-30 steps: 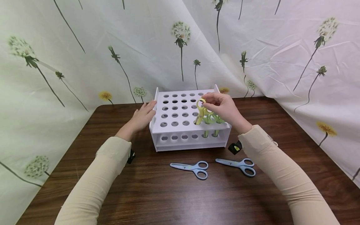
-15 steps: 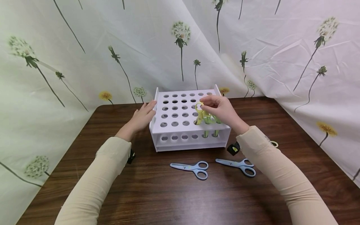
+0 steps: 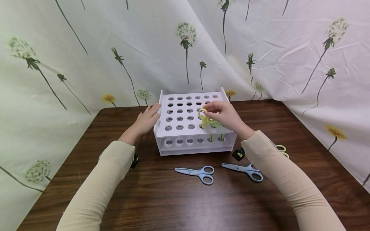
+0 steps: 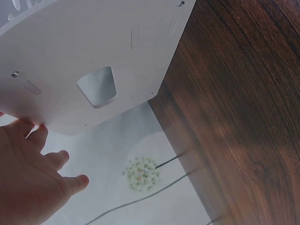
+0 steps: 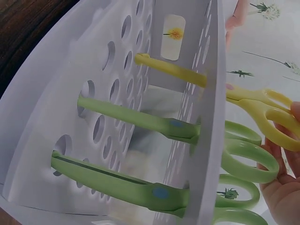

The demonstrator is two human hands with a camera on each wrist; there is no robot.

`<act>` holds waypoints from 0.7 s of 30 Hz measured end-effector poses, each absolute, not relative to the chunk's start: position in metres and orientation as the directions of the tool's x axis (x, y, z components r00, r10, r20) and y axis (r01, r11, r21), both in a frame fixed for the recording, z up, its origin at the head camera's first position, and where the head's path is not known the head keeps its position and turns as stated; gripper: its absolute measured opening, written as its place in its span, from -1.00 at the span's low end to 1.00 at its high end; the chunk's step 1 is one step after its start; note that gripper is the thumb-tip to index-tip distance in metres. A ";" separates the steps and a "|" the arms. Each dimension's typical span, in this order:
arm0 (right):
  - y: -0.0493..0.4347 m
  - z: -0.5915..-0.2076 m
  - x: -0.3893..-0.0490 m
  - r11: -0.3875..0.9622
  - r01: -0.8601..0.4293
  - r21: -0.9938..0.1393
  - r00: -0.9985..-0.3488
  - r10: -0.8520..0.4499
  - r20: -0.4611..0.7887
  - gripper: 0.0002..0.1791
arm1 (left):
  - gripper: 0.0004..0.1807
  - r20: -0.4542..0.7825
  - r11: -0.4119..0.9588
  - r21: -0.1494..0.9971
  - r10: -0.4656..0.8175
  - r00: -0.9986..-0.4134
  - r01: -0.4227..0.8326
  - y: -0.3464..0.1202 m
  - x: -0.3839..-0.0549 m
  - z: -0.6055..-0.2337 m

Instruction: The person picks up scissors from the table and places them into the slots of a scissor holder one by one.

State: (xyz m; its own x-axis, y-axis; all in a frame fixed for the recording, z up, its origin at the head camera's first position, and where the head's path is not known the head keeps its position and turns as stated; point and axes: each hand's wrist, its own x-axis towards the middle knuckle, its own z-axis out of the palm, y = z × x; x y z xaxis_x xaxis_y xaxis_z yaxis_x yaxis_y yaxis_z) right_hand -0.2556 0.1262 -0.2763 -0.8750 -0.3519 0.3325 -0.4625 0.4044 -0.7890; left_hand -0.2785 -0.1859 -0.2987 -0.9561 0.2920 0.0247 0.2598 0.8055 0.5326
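Note:
My left hand [image 3: 145,118] rests against the left side panel of a white rack [image 3: 185,150], fingers spread along its top edge. In the left wrist view those fingertips touch the panel [image 4: 126,65]. My right hand [image 3: 226,118] pinches a handle loop of yellow scissors [image 3: 203,122] at the front row. Their blade [image 5: 173,71] passes through a hole in the top shelf, its tip at the lower shelf in the right wrist view. Beside it two green scissors, one nearer [image 5: 112,183] and one in the middle [image 5: 136,117], stand in front-row holes, handles up.
Two blue scissors lie on the dark wood table before the rack, one on the left [image 3: 190,171] and one on the right [image 3: 240,167]. Pale green handles [image 3: 281,147] show past my right sleeve. A flowered cloth [image 3: 144,48] hangs behind the table.
My right hand has moved down and slightly left, and the yellow scissors have sunk lower into their hole. More of the pale handles shows beside my right sleeve. My left hand stays put.

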 end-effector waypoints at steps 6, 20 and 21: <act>0.124 -0.279 -0.257 0.414 -0.467 -0.782 -0.872 -0.363 0.329 -0.77 | -0.39 0.023 0.808 0.529 0.292 -0.956 0.260 -0.186 -0.278 -0.299; 0.122 -0.285 -0.259 0.450 -0.559 -0.696 -0.821 -0.418 0.389 -0.86 | -0.39 0.025 0.809 0.527 0.290 -0.957 0.259 -0.186 -0.279 -0.299; 0.122 -0.285 -0.258 0.452 -0.562 -0.692 -0.819 -0.422 0.390 -0.86 | -0.39 0.024 0.810 0.527 0.289 -0.957 0.258 -0.186 -0.279 -0.299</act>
State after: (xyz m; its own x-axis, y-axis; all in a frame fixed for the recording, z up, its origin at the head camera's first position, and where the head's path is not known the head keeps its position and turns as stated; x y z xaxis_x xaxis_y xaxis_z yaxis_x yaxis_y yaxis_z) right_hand -0.2584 0.1220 -0.2850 -0.8187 -0.4219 0.3895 -0.5624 0.4524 -0.6921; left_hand -0.2789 -0.1855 -0.2985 -0.9571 0.2889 0.0243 0.2578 0.8098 0.5271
